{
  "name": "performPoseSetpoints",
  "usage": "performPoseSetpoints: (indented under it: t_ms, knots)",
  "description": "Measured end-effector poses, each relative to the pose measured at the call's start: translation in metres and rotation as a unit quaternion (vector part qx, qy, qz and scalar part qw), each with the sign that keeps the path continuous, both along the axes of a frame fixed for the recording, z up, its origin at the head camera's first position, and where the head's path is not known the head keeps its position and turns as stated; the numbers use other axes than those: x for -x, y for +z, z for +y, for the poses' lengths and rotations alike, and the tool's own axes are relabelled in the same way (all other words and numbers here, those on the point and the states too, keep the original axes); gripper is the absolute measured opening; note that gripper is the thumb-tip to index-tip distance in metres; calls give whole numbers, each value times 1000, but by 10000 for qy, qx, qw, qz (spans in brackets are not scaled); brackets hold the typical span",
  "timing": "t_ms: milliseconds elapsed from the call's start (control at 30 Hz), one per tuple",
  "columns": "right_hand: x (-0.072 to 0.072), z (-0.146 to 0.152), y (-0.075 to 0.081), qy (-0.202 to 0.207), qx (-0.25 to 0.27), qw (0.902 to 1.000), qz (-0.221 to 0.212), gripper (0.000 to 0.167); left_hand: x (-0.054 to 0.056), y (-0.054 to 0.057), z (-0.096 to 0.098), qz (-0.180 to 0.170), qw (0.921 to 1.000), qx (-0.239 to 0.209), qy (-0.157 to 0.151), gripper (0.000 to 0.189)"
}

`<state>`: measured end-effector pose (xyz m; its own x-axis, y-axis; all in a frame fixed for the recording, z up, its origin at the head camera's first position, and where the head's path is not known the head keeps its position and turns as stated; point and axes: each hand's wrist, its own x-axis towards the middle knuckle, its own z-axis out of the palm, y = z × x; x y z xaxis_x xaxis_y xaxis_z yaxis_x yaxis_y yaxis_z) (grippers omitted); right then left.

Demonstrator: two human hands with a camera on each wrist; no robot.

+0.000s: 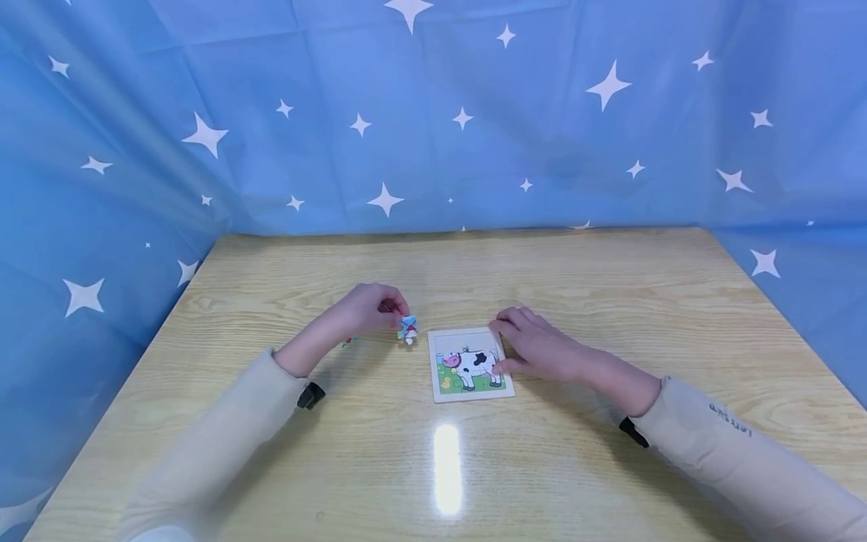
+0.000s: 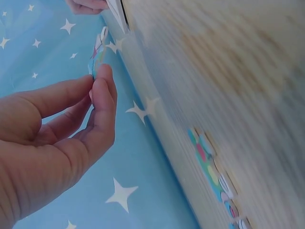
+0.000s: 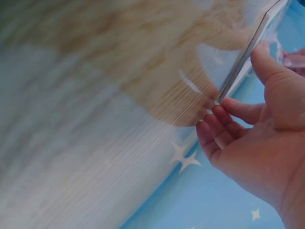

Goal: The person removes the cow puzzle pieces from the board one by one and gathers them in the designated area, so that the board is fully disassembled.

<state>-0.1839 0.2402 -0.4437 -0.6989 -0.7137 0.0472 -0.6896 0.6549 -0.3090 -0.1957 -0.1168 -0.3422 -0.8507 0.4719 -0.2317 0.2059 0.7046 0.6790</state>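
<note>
My left hand [image 1: 366,309] pinches a small puzzle piece [image 1: 409,330] between thumb and fingertips, just left of the puzzle board. In the left wrist view the piece [image 2: 97,51], blue with some red and white, is seen nearly edge-on. A square jigsaw board [image 1: 467,398] lies flat, with a black-and-white cow on green in its lower part and a pale band across the top. My right hand [image 1: 538,346] grips its right side; the right wrist view has the thumb over the board's edge [image 3: 248,47] and the other fingers bent at its corner and the tabletop.
More loose puzzle pieces [image 2: 212,164] lie on the wooden table [image 1: 379,452], partly hidden behind the left wrist in the head view. A blue curtain with white stars [image 1: 420,98] hangs behind the table and along its sides.
</note>
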Motion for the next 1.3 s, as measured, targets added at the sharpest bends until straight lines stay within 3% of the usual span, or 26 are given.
performPoseSetpoints:
  t_ms: [200,400,833,1100,1300]
  knots:
    - [-2,-1,3,18,143,9999,-45,106,0,2,-10,57,9999,82,45,8]
    - [-1,-1,3,33,155,9998,-83,108,-2,1,-23,-101,9998,4,153,10]
    - [2,2,-5,11,-118,9999,110,91,-3,-2,-37,-219,9997,100,78,9]
    - [-2,-1,0,17,131,9999,-13,100,-2,-3,-45,-212,9994,266,2,8]
    - [-6,-3,6,63,193,9998,2,84,-1,-6,-48,-352,9988,325,86,9]
